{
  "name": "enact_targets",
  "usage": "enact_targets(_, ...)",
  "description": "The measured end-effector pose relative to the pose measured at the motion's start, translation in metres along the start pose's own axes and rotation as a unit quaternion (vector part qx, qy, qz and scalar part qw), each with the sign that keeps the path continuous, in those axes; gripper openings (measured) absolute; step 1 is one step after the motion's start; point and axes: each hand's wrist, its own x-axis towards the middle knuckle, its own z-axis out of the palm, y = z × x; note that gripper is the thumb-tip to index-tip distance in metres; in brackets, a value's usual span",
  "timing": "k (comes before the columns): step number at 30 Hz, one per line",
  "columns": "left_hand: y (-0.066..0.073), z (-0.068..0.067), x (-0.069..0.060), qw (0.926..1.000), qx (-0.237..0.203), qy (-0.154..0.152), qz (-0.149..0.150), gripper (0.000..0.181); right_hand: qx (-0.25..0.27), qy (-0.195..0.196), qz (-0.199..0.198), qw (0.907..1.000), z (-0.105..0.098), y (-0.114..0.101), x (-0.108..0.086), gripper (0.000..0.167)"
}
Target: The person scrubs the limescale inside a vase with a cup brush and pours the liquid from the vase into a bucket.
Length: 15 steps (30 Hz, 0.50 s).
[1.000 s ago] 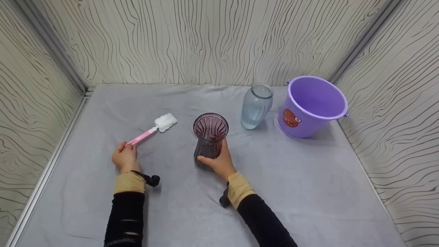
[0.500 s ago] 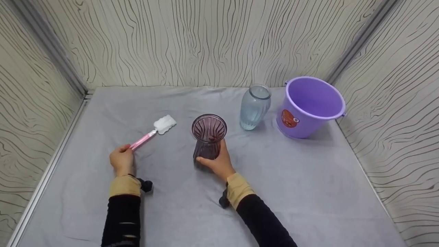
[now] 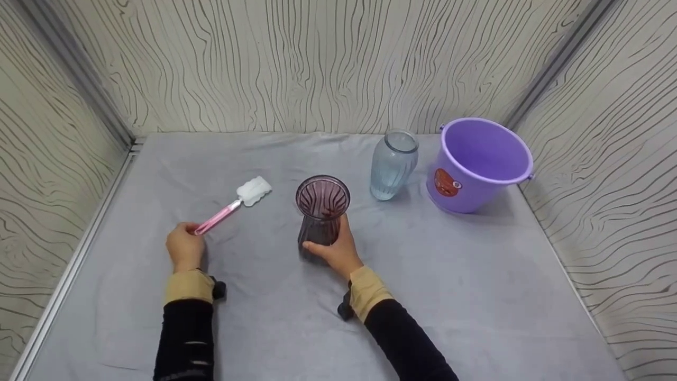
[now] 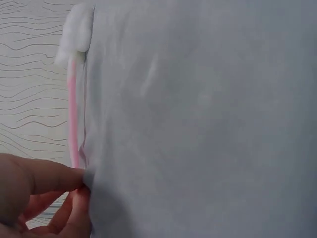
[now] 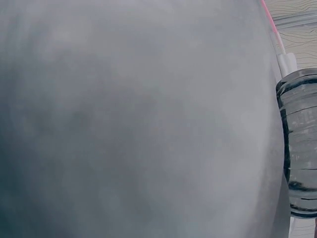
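A sponge brush with a pink handle (image 3: 217,217) and a white scalloped head (image 3: 254,191) lies to the left on the grey cloth. My left hand (image 3: 185,247) pinches the end of its handle; the left wrist view shows the fingertips (image 4: 79,179) close together there. A purple ribbed glass vase (image 3: 319,227) with a flared mouth stands upright at the middle. My right hand (image 3: 341,252) grips its lower body, thumb in front, other fingers mostly hidden behind it. In the right wrist view the ribbed glass (image 5: 303,144) shows at the right edge, the hand out of sight.
A pale blue glass vase (image 3: 392,172) stands upright behind and to the right of the purple one. Beside it is a purple bucket (image 3: 465,188) with a red-brown sticker. Patterned panels (image 3: 328,63) enclose the cloth-covered table (image 3: 449,286) at the back and sides.
My left hand has shifted slightly left and toward me, and the brush handle has swung a little with it, showing more of its end. The right hand and purple vase stay put.
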Motion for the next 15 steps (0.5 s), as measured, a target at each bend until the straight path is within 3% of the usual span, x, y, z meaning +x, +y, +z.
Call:
enact_targets(6, 0.000, 0.002, -0.004, 0.9991, -0.029, 0.030, -0.001, 0.025, -0.004, -0.003, 0.013, 0.9999, 0.000, -0.001, 0.000, 0.116)
enact_targets(15, 0.017, 0.007, -0.015, 0.9984, -0.019, -0.005, -0.053, 0.049, 0.005, 0.000, 0.002, 1.0000, 0.000, 0.003, 0.001, 0.113)
